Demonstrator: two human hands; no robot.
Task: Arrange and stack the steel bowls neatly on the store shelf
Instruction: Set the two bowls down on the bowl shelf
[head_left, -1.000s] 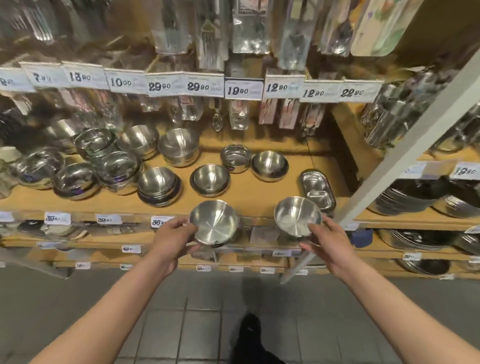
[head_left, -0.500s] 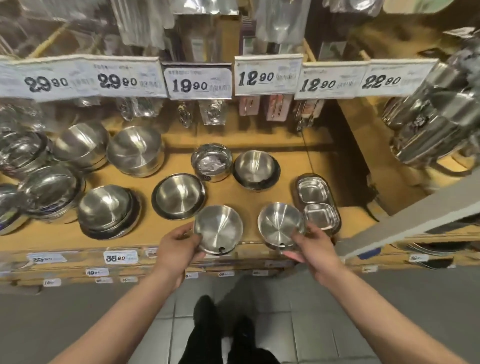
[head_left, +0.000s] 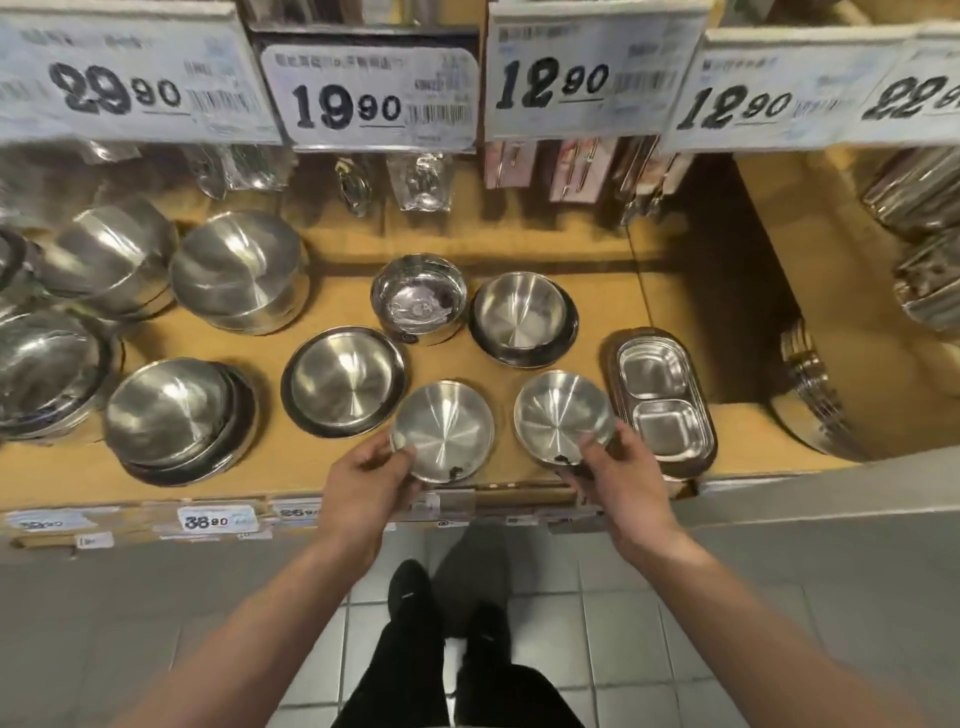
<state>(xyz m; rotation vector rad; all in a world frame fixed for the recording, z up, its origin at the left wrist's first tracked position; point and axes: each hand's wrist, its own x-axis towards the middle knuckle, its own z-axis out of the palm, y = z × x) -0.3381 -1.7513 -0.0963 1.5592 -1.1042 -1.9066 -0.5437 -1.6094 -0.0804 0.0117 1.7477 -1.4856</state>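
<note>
Head view shows us both hands at the front edge of the shelf (head_left: 519, 249), each gripping a small steel bowl by its near rim. Our left hand (head_left: 363, 483) pinches the left bowl (head_left: 442, 431); our right hand (head_left: 618, 483) pinches the right bowl (head_left: 563, 415), which tilts a little toward us. We cannot tell whether either bowl touches the shelf. Just behind the left bowl sits a wide bowl stack (head_left: 343, 382), and just right of the right bowl lies a two-part tray (head_left: 662, 400). Price tags (head_left: 374, 98) hang along the upper shelf's edge.
</note>
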